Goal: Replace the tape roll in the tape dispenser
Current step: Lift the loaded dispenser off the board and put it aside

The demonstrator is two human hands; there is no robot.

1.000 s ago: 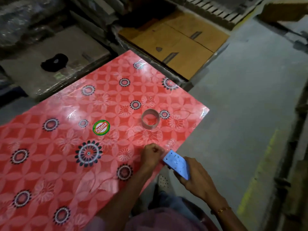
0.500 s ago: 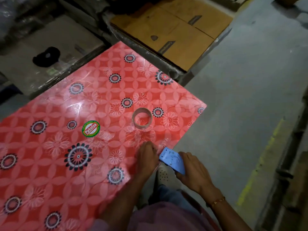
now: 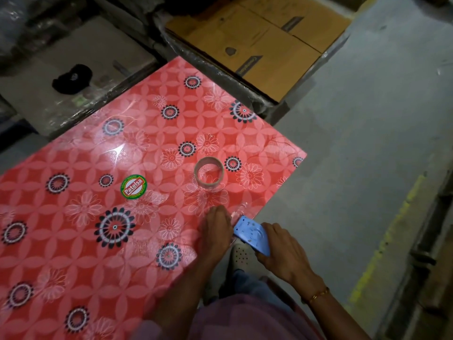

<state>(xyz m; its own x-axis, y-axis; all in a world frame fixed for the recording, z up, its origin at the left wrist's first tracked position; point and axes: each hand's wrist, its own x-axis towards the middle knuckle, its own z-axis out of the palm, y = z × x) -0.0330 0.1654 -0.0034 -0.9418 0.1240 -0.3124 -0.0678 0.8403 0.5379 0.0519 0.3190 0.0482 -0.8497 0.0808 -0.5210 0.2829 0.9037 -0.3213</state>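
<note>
1. Red floral table [image 3: 73, 241] fills the left and centre of the head view; it is the landmark for everything below.
2. Tape roll [image 3: 209, 174], a thin cardboard-coloured ring, lies flat on the table near its right corner, hole facing up, apart from both hands.
3. Blue tape dispenser [image 3: 252, 235] sits just off the table's near-right edge, toothed end pointing toward the table, beside the left hand.
4. Right hand [image 3: 284, 253] grips the dispenser from its right side, off the table edge; fingers [image 3: 270, 228] curled together over the top of the dispenser body, thumb hidden. Gold bangle [image 3: 318, 294] on that wrist.
5. Left hand [image 3: 215, 231] rests on the table at its near-right edge, back of hand up, fingers bunched together and bent down at the surface; cannot tell if they pinch anything. A faint glossy clear strip shows between this hand and the dispenser's teeth, too faint to be sure.
6. Round green "Patelsa" sticker [image 3: 133, 187] on the table, left of the tape roll.
7. Flattened cardboard boxes [image 3: 257, 40] beyond the table's far-right edge.
8. Black object [image 3: 72, 78] on a grey board beyond the table's far-left edge; blurred.
9. Grey concrete floor [image 3: 367, 143] right of the table, with a yellow painted line [image 3: 392, 229].
10. White perforated shoe [image 3: 241, 253] below the dispenser, off the table edge.
</note>
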